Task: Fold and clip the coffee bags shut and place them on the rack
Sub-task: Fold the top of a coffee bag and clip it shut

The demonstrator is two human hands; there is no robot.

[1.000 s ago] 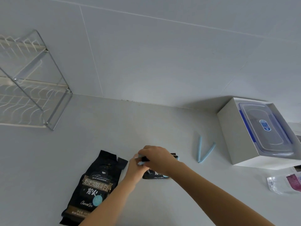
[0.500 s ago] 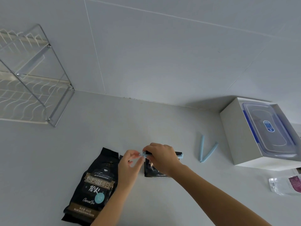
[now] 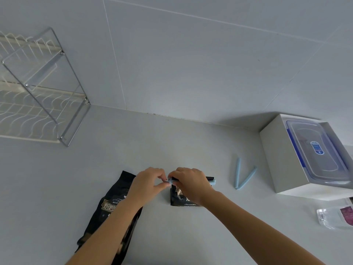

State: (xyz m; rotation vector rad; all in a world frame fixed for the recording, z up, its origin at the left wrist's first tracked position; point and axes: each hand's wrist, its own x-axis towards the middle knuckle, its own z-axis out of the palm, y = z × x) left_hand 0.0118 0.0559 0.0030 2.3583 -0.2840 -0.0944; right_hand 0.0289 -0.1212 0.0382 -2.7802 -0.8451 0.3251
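A folded coffee bag [image 3: 178, 198] is laid flat on the desk [image 3: 172, 142]; a blue clip [image 3: 212, 182] is set across its folded top; the clip's left end is pinched by the fingers of the left hand [image 3: 148, 183]; clip and fold are gripped under the curled fingers of the right hand [image 3: 191, 185]; a second coffee bag [image 3: 108, 209] is partly covered by the left forearm; the rack [image 3: 44, 88] is seen well apart, far left.

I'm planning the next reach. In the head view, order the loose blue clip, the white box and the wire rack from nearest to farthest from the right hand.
1. Loose blue clip, on the counter just right of the right hand.
2. White box, farther right.
3. Wire rack, far left, by the wall.
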